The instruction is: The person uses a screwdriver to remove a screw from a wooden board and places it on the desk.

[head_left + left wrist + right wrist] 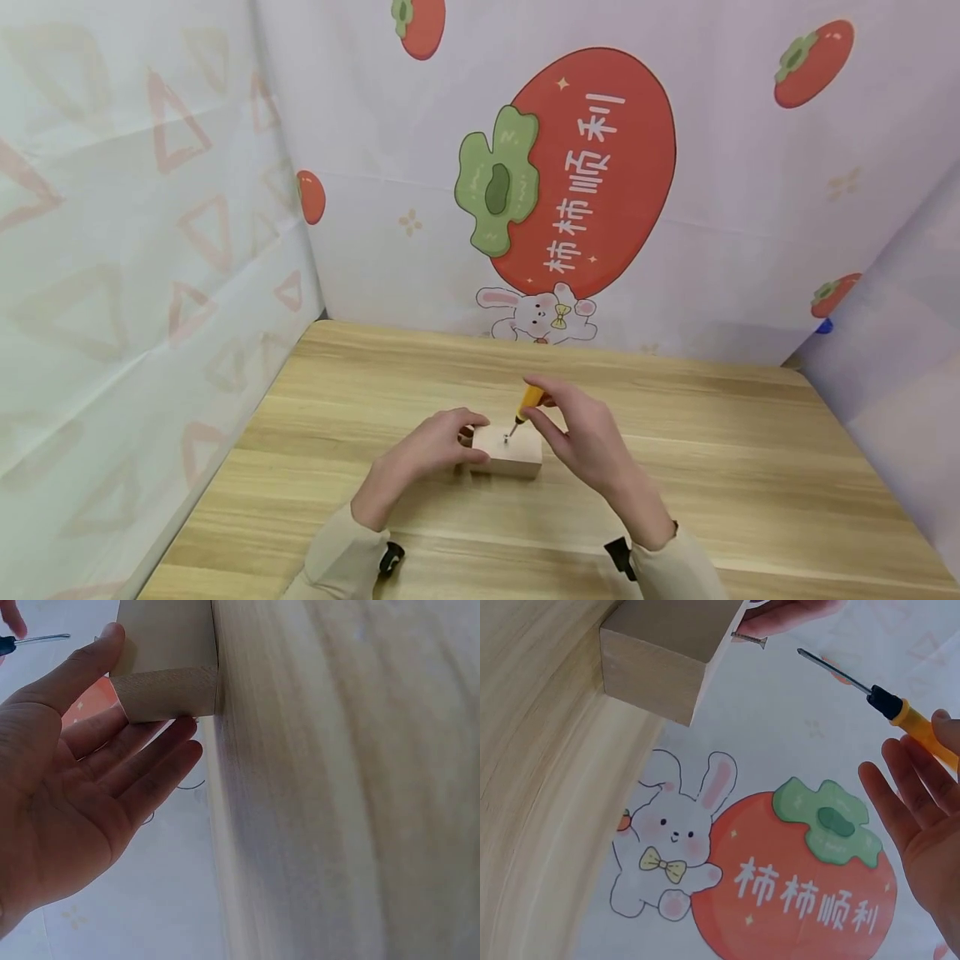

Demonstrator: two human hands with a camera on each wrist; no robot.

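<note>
A pale wooden block lies on the table in front of me. My left hand grips its left end, with the thumb on the near side and fingers on the far side. From the block's top sticks a small screw, head up, part of its shank showing. A screwdriver with a yellow-orange handle and black collar is pinched at the handle by my right hand. Its tip points down at the screw head, with a small gap between them in the right wrist view.
The wood-grain table extends to both sides of the block. A white cloth backdrop with persimmon and rabbit prints stands behind it, and another cloth hangs along the left edge. A small blue object shows at the back right corner.
</note>
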